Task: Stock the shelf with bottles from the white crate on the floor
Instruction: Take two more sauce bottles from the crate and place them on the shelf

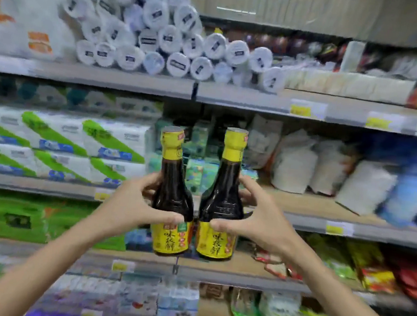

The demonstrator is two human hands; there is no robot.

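Observation:
I hold two dark sauce bottles upright in front of the shelving, side by side and almost touching. Each has a yellow cap wrap and a yellow label. My left hand [130, 206] grips the left bottle [173, 192] around its middle. My right hand [257, 219] grips the right bottle [224, 195] the same way. Both bottles hang in the air at the height of the middle shelf [323, 226]. The white crate is out of view.
The top shelf [133, 83] carries stacked white plate rolls [163, 37] and a large white bag. Green-striped tissue packs [62, 142] fill the left of the middle shelf, white and blue bags [354, 178] the right. Lower shelves hold green packs and red snack bags [382, 276].

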